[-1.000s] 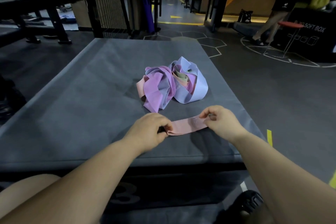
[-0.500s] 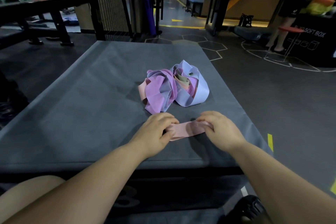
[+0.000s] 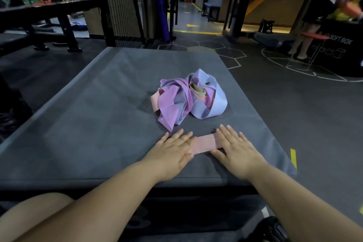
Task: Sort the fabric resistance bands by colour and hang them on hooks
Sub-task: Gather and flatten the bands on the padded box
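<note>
One pink band (image 3: 204, 144) lies flat on the grey mat (image 3: 98, 114), near its front edge, and it is the only band I can see apart from the others. My left hand (image 3: 172, 153) rests on its left end and my right hand (image 3: 235, 149) on its right end. Both hands are flat with straight fingers. They press the band down and grasp nothing.

Just behind the hands sits the pile (image 3: 188, 100), a tangle in the middle of the mat. In it I see a purple band (image 3: 169, 102) and a pale blue band (image 3: 218, 104), with some pink and a beige-green piece tucked inside. How many bands it holds I cannot tell.

I judge the task to be at its beginning. One band is laid out, the pile is not sorted by colour, and nothing hangs anywhere. No hooks are in this view, so all the hanging is left to do.
</note>
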Motion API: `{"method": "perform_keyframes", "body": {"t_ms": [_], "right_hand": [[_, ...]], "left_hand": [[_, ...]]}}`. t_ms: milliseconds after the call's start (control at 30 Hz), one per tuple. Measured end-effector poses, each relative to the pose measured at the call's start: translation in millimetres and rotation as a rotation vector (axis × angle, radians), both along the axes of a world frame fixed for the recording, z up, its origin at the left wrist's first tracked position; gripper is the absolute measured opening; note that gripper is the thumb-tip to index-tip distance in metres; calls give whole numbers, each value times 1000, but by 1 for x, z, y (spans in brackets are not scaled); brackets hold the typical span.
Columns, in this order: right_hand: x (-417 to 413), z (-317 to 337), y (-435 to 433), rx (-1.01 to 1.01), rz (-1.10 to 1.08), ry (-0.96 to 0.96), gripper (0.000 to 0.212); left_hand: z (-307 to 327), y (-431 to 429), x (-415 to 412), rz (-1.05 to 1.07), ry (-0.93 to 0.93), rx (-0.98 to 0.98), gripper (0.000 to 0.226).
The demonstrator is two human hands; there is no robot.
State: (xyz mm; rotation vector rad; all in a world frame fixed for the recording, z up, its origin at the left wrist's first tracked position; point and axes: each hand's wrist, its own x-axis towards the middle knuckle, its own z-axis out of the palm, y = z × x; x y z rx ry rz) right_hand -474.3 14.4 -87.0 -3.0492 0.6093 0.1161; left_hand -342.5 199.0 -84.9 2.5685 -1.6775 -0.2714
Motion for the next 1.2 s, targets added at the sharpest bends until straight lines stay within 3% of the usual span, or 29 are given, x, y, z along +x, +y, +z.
{"method": "perform_keyframes", "body": {"t_ms": [633,1067,1133,1200], "right_hand": [[0,-3,0,38,-11,23,139],[-2,0,1,86,-10,-9,136],[-2,1,0,97,-3,-17,129],[-2,4,0,124,-3,-32,108]], "left_hand": [[-4,-2,0,10,-33,85,57],[1,0,1,4,56,46,63],[6,0,1,2,87,15,63],[9,1,1,17,105,-45,62]]}}
